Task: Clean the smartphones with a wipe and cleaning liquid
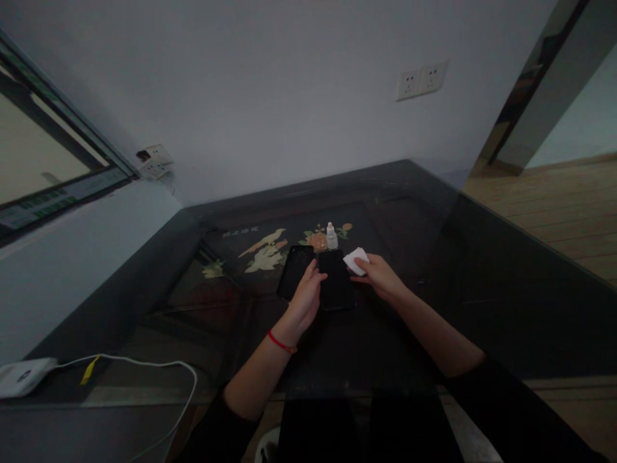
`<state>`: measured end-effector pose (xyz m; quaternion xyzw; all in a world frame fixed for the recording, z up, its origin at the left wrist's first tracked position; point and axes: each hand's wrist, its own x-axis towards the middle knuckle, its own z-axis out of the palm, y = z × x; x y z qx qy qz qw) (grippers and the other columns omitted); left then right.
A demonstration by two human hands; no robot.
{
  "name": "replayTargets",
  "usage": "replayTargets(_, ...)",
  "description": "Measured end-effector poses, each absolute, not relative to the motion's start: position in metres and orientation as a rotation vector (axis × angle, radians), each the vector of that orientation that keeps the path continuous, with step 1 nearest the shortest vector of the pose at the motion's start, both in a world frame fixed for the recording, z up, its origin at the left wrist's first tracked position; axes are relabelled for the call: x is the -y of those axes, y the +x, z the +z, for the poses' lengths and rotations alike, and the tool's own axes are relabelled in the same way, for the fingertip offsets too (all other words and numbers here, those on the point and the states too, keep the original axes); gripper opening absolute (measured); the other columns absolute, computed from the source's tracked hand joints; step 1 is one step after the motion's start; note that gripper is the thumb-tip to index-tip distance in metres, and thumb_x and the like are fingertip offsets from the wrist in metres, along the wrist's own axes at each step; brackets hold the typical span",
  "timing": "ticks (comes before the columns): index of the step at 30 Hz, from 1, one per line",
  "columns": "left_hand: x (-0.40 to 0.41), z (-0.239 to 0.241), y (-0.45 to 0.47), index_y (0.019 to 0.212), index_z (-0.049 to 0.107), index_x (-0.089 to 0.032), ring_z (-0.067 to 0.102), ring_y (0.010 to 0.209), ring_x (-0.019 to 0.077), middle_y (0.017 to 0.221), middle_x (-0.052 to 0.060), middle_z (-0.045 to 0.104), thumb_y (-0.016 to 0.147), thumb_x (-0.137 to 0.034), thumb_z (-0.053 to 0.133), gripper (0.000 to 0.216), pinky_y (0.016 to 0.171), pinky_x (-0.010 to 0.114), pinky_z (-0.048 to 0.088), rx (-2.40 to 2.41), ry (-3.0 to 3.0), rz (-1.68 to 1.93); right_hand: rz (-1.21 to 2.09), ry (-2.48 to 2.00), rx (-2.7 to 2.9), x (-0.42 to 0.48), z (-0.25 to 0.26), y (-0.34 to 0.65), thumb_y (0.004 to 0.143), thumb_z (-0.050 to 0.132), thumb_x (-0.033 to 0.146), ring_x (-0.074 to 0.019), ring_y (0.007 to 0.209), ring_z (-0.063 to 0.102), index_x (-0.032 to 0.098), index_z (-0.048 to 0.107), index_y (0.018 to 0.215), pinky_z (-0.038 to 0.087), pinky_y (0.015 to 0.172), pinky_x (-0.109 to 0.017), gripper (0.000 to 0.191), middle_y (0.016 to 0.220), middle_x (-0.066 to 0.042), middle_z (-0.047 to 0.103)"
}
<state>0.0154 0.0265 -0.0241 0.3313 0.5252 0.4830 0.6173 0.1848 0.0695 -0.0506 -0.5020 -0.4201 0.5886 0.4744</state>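
Note:
A black phone [339, 283] lies on the dark table, its screen dark. My left hand [308, 289] is at the phone's left edge, with the thumb over that edge and the fingers partly hidden. In my right hand [380, 275] a folded white cloth or tissue [355, 258] is pinched, just right of the phone's upper corner. To the left of the phone rests a black phone case [292, 273], hollow side up, partly behind my left hand. A small white dropper bottle [331, 238] stands upright just beyond the phone.
The glossy dark table [409, 225] bears a bird and flower picture [265, 254]. On the left are a white plugged device [29, 377] and its cable [144, 362]. A wall with sockets [421, 81] rises behind, and a window [48, 141] is at left.

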Motion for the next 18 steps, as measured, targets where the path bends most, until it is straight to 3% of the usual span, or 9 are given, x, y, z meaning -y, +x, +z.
replayTargets(8, -0.018, -0.026, 0.025, 0.129, 0.052, -0.017, 0.051, 0.125, 0.0223, 0.136, 0.010, 0.055, 0.081, -0.017, 0.058, 0.049, 0.103, 0.032, 0.040, -1.123, 0.762, 1.178, 1.480, -1.170, 0.906, -0.065, -0.049, 0.180, 0.078, 0.059, 0.020, -0.0180, 0.076, 0.064, 0.017, 0.065, 0.083, 0.058, 0.061, -0.030, 0.008, 0.082, -0.008, 0.068)
replayTargets(13, -0.010, -0.016, 0.031, 0.143, 0.036, -0.033, 0.053, 0.122, 0.0197, 0.138, 0.002, 0.054, 0.083, -0.021, 0.060, 0.066, 0.102, 0.033, 0.044, -0.925, 0.659, 1.173, 1.511, -1.084, 0.895, -0.056, -0.038, 0.177, 0.080, 0.059, 0.023, -0.0182, 0.083, 0.064, 0.016, 0.065, 0.089, 0.058, 0.071, -0.034, 0.013, 0.091, -0.008, 0.069)
replayTargets(18, -0.014, -0.011, 0.013, 0.145, 0.025, -0.041, 0.056, 0.117, 0.0256, 0.145, 0.004, 0.046, 0.087, -0.024, 0.054, 0.067, 0.097, 0.053, 0.047, -0.783, 0.564, 1.053, 1.579, -1.027, 0.859, -0.056, -0.024, 0.189, 0.077, 0.064, 0.024, -0.0203, 0.087, 0.065, 0.016, 0.065, 0.090, 0.059, 0.076, -0.039, 0.015, 0.093, -0.009, 0.068)
